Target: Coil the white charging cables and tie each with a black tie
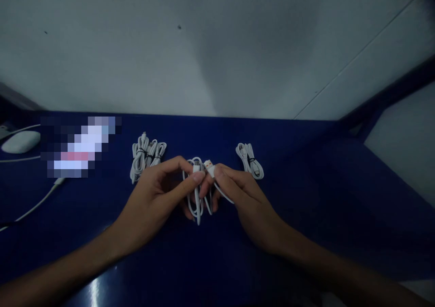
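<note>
Both my hands meet over the middle of a dark blue table (306, 198). My left hand (159, 191) pinches a looped white cable (197, 202) between thumb and fingers. My right hand (238, 189) grips the same cable at its white plug end with an orange insert. The cable's loops hang down between my fingers. A pile of bundled white cables (146, 157) tied with dark bands lies to the left, behind my left hand. One bundled white cable (250, 160) lies to the right, just behind my right hand.
A white oval case (20, 141) sits at the far left edge, with a thin white cord (37, 202) trailing across the table below it. A blurred patch covers something left of the cable pile. A pale wall (204, 48) rises behind the table.
</note>
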### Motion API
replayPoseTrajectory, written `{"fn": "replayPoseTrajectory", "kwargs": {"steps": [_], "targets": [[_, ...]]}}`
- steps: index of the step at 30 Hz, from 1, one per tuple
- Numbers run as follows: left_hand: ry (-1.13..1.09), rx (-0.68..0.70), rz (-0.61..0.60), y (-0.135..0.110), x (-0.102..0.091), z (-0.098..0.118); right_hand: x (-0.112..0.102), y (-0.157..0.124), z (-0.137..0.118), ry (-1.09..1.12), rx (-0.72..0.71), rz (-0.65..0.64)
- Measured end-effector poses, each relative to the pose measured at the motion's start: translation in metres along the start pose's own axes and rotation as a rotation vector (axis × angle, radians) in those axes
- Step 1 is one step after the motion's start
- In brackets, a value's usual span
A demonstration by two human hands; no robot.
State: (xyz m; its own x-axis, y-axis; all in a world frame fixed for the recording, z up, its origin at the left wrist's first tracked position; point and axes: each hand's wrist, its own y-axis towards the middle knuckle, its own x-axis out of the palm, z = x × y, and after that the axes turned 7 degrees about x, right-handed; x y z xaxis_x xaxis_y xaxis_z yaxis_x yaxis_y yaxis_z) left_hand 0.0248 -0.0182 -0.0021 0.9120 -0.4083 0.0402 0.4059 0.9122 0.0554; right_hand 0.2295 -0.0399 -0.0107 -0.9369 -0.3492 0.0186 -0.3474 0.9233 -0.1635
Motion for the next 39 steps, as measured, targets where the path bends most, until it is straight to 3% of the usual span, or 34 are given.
{"fn": "replayPoseTrajectory", "kwargs": {"steps": [39], "targets": [[-0.026, -0.041, -0.020, -0.0005, 0.0001, -0.0036, 0.0016, 0.0023, 0.0036, 0.007, 0.013, -0.006]]}}
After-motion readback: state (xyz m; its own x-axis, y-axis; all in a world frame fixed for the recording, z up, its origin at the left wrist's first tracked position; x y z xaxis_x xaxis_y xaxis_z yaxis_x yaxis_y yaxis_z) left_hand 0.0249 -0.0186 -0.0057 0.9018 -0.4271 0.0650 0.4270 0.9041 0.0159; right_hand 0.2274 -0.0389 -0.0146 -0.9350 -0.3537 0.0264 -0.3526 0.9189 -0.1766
